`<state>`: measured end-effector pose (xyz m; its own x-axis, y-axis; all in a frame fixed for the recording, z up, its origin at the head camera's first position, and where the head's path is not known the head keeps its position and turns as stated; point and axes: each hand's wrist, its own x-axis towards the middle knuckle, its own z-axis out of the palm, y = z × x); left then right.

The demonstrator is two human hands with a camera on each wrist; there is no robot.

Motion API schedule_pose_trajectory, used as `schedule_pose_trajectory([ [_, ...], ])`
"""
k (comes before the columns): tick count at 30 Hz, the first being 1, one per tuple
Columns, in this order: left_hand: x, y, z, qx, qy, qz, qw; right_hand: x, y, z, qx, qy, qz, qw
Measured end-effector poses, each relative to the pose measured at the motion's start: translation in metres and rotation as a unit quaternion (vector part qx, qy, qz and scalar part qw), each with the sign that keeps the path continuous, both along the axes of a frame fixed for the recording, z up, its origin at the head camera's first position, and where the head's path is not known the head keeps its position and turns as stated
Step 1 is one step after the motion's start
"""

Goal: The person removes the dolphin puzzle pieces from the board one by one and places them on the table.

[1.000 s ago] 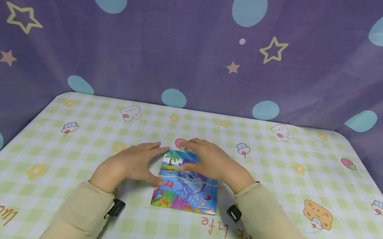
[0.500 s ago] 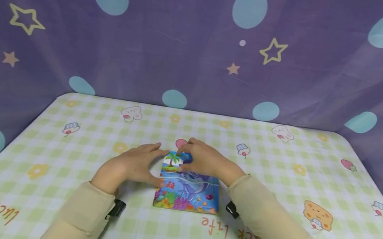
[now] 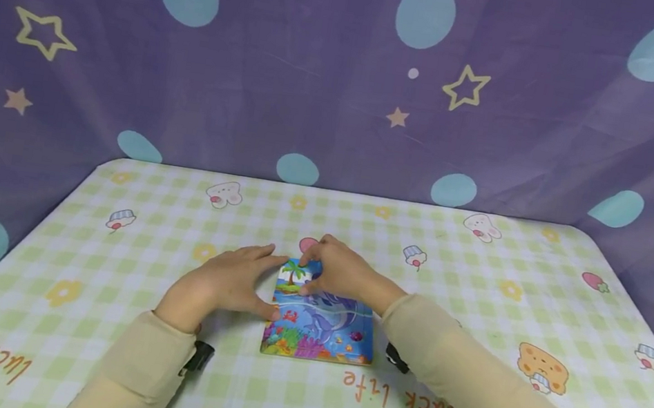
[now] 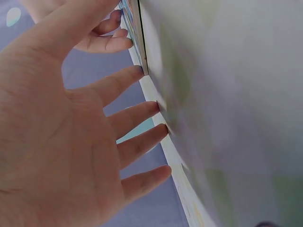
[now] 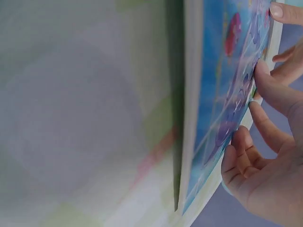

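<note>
Between the 2 hands lies the puzzle board [image 3: 319,321]; left hand [image 3: 225,280] rests flat, fingers relaxed, against its edge, right hand [image 3: 342,272] curls, pressing the top piece.

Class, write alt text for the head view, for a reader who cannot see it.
Two hands work at a sea-picture puzzle on a checked table: the right hand pinches a piece at its top, and the left hand rests against its left edge.

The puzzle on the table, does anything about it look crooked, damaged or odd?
Nothing stands out. The puzzle lies flat and roughly square to the table. The right hand covers its far part and the left hand touches its left edge, so that part can't be checked.
</note>
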<state>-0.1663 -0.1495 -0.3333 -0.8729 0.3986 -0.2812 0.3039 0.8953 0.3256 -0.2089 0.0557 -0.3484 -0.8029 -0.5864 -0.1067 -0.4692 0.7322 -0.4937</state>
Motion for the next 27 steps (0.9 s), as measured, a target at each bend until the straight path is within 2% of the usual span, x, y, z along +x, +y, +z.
schedule_pose_trajectory([
  [10,0.0007,0.0012,0.0010,-0.008,0.003,0.006,0.9999,-0.0009,-0.0058,0.0013,-0.005,-0.009,-0.005,1.000],
  [27,0.0015,0.0021,0.0004,0.003,-0.005,0.019,0.9998,-0.0009,-0.0097,-0.0010,-0.006,0.001,-0.019,1.000],
])
